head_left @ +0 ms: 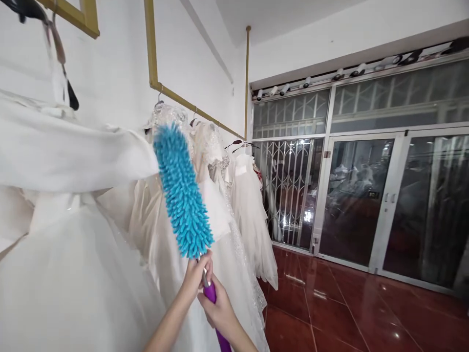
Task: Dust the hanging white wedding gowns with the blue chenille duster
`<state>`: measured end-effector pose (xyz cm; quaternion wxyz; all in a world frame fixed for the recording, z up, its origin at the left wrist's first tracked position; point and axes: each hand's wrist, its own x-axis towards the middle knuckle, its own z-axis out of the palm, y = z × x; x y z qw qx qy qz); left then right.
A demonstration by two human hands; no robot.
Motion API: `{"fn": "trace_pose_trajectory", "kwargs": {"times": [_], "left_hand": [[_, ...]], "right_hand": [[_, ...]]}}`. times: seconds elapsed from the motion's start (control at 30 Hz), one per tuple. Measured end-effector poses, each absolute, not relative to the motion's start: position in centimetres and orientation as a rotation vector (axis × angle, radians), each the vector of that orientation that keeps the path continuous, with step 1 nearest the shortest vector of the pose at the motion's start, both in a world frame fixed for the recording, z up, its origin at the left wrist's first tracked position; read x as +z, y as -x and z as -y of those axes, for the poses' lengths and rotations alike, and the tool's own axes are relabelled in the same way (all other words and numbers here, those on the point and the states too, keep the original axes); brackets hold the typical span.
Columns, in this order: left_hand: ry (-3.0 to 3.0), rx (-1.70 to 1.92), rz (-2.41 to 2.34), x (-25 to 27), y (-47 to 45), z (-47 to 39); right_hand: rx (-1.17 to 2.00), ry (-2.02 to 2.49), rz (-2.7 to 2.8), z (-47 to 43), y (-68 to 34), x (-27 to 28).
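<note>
A duster with a fluffy blue head and a purple handle stands upright in front of a row of white dresses. My left hand grips the metal neck just under the blue head. My right hand is wrapped around the purple handle right below it. The blue head's tip lies against the hanging dresses near a white sleeve.
The dresses hang from a gold rail along the white wall on the left. Glass doors and a metal folding gate close the far side. A glossy red tile floor stretches to the right.
</note>
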<state>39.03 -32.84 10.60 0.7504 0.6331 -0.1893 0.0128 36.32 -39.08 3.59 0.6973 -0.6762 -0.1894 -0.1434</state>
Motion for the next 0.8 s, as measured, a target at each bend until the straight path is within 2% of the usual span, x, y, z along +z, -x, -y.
{"fn": "trace_pose_trajectory", "kwargs": {"times": [0.13, 0.33, 0.4, 0.57, 0.63, 0.7, 0.8], "left_hand": [[-1.303, -0.007, 0.468, 7.5, -43.6, 36.8], [-1.339, 0.011, 0.680, 11.9, -47.7, 39.4], [-1.299, 0.012, 0.627, 11.6, -49.4, 39.7], [-1.245, 0.036, 0.432, 5.0, -53.1, 41.4], [-1.364, -0.038, 0.442, 4.2, -54.0, 42.3], [-1.437, -0.077, 0.523, 5.8, -54.6, 43.2], [-1.412, -0.016, 0.667, 10.5, -55.9, 44.5]], "right_hand": [[-0.393, 1.541, 0.312, 42.3, -39.4, 0.9], [-0.509, 1.460, 0.415, 45.1, -44.8, 4.5], [-0.503, 1.495, 0.494, 45.9, -46.5, 4.8], [-0.452, 1.608, 0.397, 48.1, -50.8, -2.5], [-0.473, 1.656, 0.286, 49.1, -52.1, -4.5], [-0.572, 1.594, 0.266, 49.9, -53.0, -3.6], [-0.572, 1.524, 0.361, 50.9, -54.1, 1.6]]}}
